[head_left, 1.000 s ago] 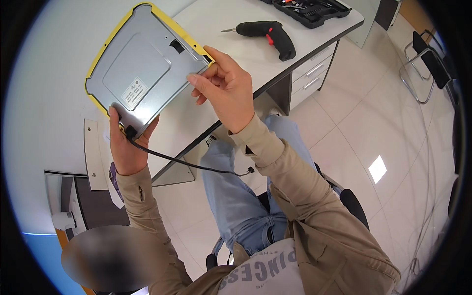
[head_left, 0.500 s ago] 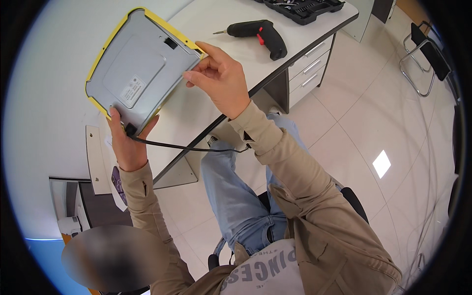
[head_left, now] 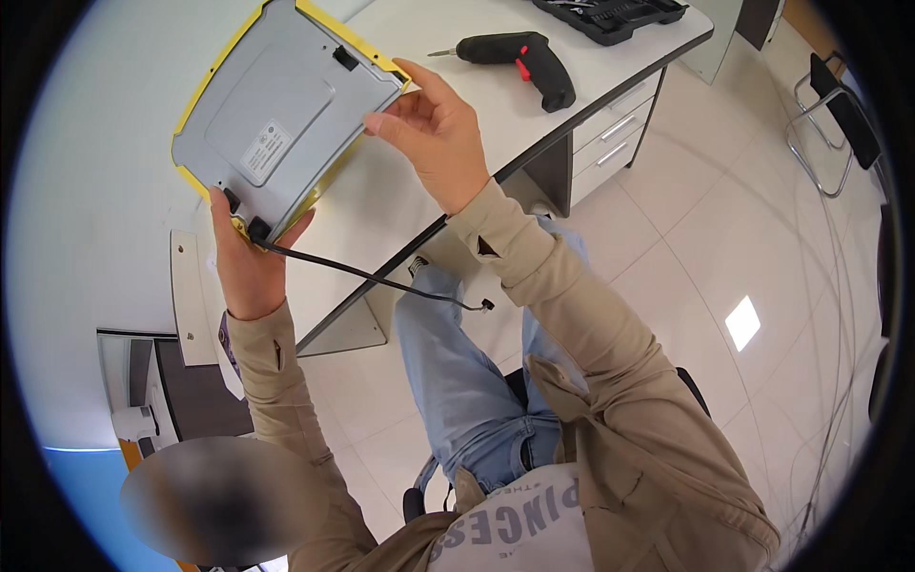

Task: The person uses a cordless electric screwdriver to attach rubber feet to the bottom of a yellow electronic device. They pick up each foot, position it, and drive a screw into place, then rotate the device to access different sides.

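A flat device (head_left: 286, 91) with a grey metal back, a yellow rim and a white label is held up, tilted, over the table's near left part. My left hand (head_left: 254, 272) grips its lower corner, thumb on the grey back and fingers behind. At the opposite side, my right hand (head_left: 440, 143) pinches the right edge by the yellow corner, fingers bent and thumb along the edge. From a black plug by my left thumb, a black cable (head_left: 372, 277) runs right and hangs to a small free connector. The device's front is hidden.
On the white table (head_left: 410, 124) lies a black pistol-shaped electric screwdriver (head_left: 519, 59) with red switches. Beyond it sits an open black tool case (head_left: 615, 17). Drawers (head_left: 615, 138) stand under the table's right end. A black chair (head_left: 843, 110) with metal legs is at the far right.
The device and both hands sit slightly higher and further right in the picture, as does the table. The cable's free end has dropped a little and shows apart from my right sleeve.
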The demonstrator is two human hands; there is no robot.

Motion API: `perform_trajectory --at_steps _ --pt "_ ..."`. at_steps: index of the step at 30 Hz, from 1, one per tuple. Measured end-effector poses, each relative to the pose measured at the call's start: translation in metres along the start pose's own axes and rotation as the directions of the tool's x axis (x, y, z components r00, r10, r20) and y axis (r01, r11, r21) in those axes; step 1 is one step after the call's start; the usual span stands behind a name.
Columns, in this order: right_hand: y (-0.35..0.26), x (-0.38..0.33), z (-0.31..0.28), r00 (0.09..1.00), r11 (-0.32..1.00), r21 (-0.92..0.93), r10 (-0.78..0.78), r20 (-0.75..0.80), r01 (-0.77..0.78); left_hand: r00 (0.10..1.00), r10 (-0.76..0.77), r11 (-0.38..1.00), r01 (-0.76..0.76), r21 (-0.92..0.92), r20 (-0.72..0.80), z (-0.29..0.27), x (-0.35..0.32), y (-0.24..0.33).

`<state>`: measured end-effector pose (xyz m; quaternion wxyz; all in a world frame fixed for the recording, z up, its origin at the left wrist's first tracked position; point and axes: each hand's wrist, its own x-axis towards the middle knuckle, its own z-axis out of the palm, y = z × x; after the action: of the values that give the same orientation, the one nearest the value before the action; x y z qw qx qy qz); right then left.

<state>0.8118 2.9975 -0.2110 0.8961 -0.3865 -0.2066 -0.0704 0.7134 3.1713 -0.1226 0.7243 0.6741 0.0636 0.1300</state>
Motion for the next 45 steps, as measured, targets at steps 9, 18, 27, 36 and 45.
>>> perform_trajectory --at_steps 9,18,27,36,45 --pt "-0.006 0.005 0.006 0.997 0.993 0.102 0.062 -0.054 -0.056 0.976 0.210 0.946 -0.217 0.242 0.055 -0.022 0.039 0.000" --pt "-0.012 -0.013 0.005 0.962 0.963 0.194 0.220 -0.160 -0.188 0.959 0.264 0.958 -0.249 0.141 -0.106 -0.033 0.040 -0.019" --pt "0.002 -0.038 0.001 0.927 0.950 0.210 0.279 -0.250 -0.229 0.845 -0.027 0.819 0.325 -0.473 0.535 -0.077 0.123 -0.036" --pt "0.000 -0.039 -0.010 0.918 0.923 0.283 0.328 -0.225 -0.261 0.968 -0.114 0.814 0.220 -0.537 0.224 -0.044 0.143 -0.035" --pt "-0.002 -0.048 -0.008 0.935 0.887 0.409 0.307 -0.177 -0.214 0.953 -0.113 0.888 0.224 -0.402 0.282 -0.079 0.175 -0.063"
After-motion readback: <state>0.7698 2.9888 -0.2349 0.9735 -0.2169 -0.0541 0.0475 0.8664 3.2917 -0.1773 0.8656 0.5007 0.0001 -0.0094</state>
